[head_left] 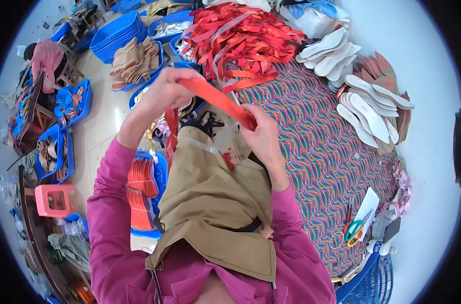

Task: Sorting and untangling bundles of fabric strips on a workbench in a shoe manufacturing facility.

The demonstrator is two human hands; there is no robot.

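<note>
A red-orange strip (213,98) stretches between my two raised hands, slanting down from left to right. My left hand (168,91) is closed round its upper end, and some red material dangles below that hand. At the lower end, my right hand (262,133) grips the strip between thumb and fingers. Beneath both hands lies my khaki apron (210,177), with red scraps near its far edge. Beyond them rises a large heap of red strips (243,40) on a wavy multicoloured cloth (311,152).
White insole-shaped pieces (326,53) sit along the right wall. Scissors (353,233) lie on the cloth at right. To my left are a blue basin (162,167) with orange-red bundles, a pink stool (55,200) and stacked blue tubs (116,38). Another person (48,63) sits far left.
</note>
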